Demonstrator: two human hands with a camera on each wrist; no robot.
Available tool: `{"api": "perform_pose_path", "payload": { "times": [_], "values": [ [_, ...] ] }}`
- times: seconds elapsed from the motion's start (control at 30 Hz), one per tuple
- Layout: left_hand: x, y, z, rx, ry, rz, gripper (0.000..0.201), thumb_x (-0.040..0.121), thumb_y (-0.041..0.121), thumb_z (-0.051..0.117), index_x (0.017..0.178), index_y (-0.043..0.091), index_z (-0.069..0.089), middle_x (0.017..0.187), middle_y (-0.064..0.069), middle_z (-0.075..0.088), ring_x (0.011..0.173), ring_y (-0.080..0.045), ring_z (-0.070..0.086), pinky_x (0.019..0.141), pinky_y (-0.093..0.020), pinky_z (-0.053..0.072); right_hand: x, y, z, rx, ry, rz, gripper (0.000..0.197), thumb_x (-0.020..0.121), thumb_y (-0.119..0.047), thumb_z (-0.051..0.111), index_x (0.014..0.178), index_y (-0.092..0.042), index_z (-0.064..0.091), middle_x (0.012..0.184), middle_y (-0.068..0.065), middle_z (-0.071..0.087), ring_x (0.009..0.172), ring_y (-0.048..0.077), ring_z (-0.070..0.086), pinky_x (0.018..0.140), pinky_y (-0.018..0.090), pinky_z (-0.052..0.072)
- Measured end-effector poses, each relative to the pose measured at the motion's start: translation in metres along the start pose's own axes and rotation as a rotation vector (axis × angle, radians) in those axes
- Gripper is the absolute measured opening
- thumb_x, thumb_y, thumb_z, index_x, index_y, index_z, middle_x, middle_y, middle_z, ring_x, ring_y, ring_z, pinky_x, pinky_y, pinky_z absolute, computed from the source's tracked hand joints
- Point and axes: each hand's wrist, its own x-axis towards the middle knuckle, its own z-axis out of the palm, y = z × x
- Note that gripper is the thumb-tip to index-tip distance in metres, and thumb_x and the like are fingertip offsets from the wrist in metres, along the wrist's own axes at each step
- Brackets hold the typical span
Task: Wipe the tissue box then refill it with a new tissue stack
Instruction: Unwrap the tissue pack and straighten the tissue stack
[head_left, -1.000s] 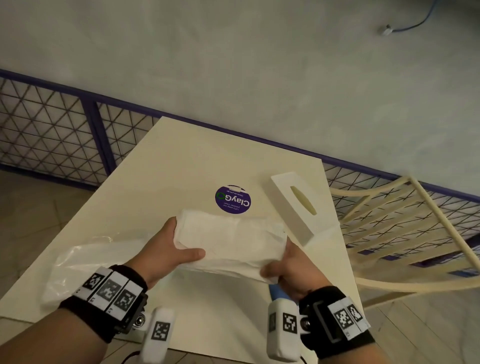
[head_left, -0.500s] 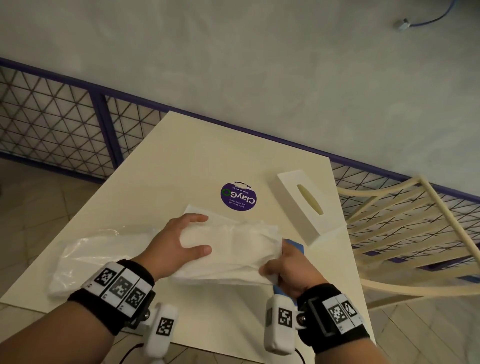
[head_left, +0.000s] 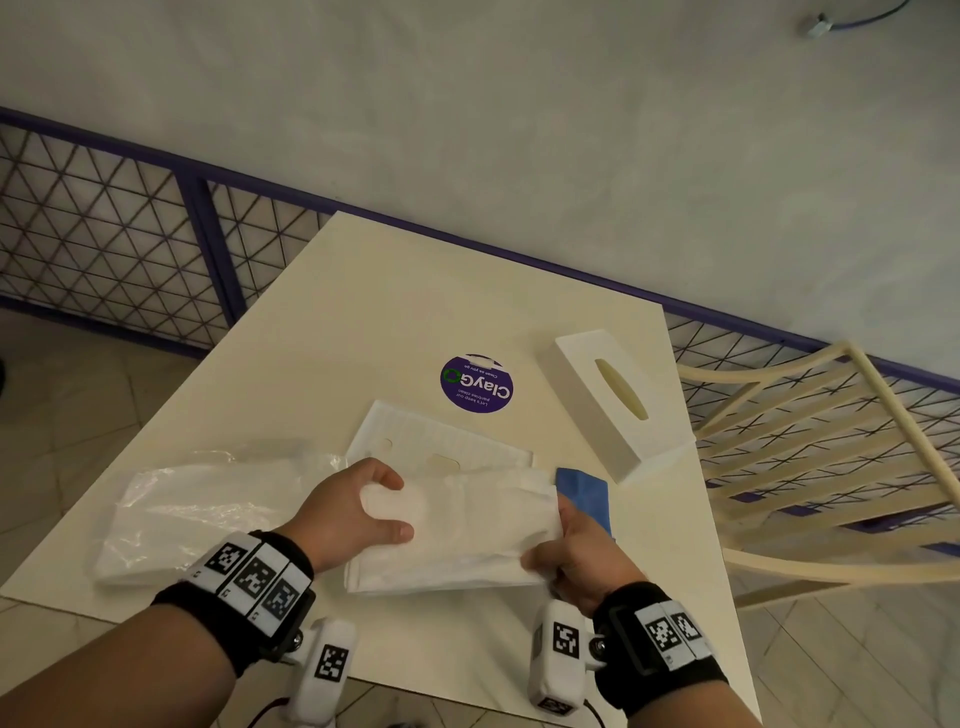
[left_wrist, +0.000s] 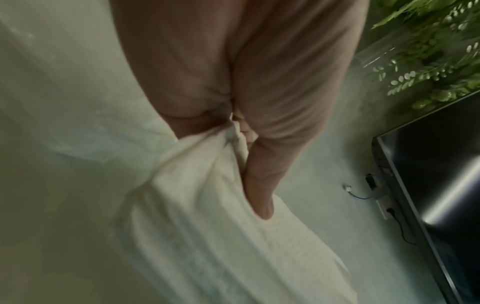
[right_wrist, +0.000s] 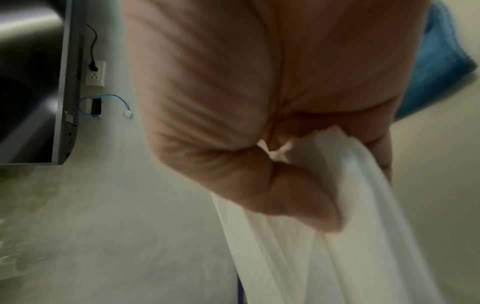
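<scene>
The tissue stack (head_left: 457, 530) hangs between your two hands just over the near edge of the table (head_left: 395, 312) — soft, light and loose-leaved, so it will likely sag and shed sheets unless you hold it by both short ends. Your left hand (head_left: 358, 512) curls round its left end, thumb on top; your right hand (head_left: 576, 551) pinches the right end. Behind it lies the ribbed box base (head_left: 410, 431), with the blue cloth (head_left: 584, 493) to the right — and the tissue box cover (head_left: 618, 400) beyond. The plastic wrapper (head_left: 208, 499) lies to the left.
</scene>
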Motion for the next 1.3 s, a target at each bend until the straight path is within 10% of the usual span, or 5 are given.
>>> {"api": "perform_pose_path", "payload": {
  "times": [0.17, 0.33, 0.8, 1.1, 1.3],
  "values": [
    [0.002, 0.004, -0.001, 0.041, 0.018, 0.046, 0.035, 0.067, 0.027, 0.084, 0.092, 0.034, 0.06, 0.108, 0.014, 0.059, 0.104, -0.011, 0.055, 0.086, -0.026, 0.041, -0.006, -0.005, 0.001, 0.014, -0.045, -0.013, 0.067, 0.053, 0.011, 0.05, 0.116, -0.009, 0.055, 0.085, 0.012, 0.062, 0.053, 0.01, 0.062, 0.037, 0.016, 0.042],
    [0.002, 0.006, 0.001, 0.063, 0.067, 0.078, 0.015, 0.079, 0.03, 0.075, 0.086, 0.024, 0.062, 0.116, 0.01, 0.057, 0.108, -0.011, 0.05, 0.088, -0.026, 0.035, 0.004, 0.001, -0.004, 0.007, -0.001, -0.034, 0.068, 0.053, 0.014, 0.054, 0.116, -0.009, 0.058, 0.103, 0.02, 0.066, 0.093, 0.034, 0.063, 0.082, 0.043, 0.052],
    [-0.002, 0.012, -0.002, -0.026, 0.187, 0.085, 0.01, 0.084, 0.017, 0.069, 0.083, 0.015, 0.059, 0.076, 0.018, 0.051, 0.062, 0.001, 0.04, 0.06, -0.019, 0.033, 0.007, -0.003, -0.002, 0.11, -0.034, -0.006, 0.056, 0.067, -0.002, 0.07, 0.121, -0.012, 0.056, 0.108, 0.013, 0.071, 0.094, 0.028, 0.07, 0.073, 0.036, 0.056],
    [0.002, 0.005, -0.002, -0.769, -0.109, -0.144, 0.093, 0.038, 0.047, 0.093, 0.119, 0.015, 0.058, 0.114, -0.004, 0.07, 0.103, -0.02, 0.067, 0.092, -0.037, 0.05, 0.015, -0.006, 0.003, 0.08, 0.081, -0.052, 0.054, 0.071, 0.006, 0.071, 0.12, -0.011, 0.059, 0.113, 0.02, 0.068, 0.099, 0.036, 0.068, 0.076, 0.041, 0.057],
    [0.008, -0.002, 0.002, -0.537, -0.063, -0.144, 0.047, 0.081, 0.009, 0.072, 0.121, 0.018, 0.051, 0.118, -0.005, 0.066, 0.108, -0.019, 0.062, 0.098, -0.041, 0.048, 0.02, -0.001, -0.001, 0.019, 0.101, -0.039, 0.049, 0.073, 0.013, 0.068, 0.117, -0.007, 0.059, 0.108, 0.019, 0.071, 0.098, 0.037, 0.068, 0.085, 0.048, 0.055]
  ]
}}
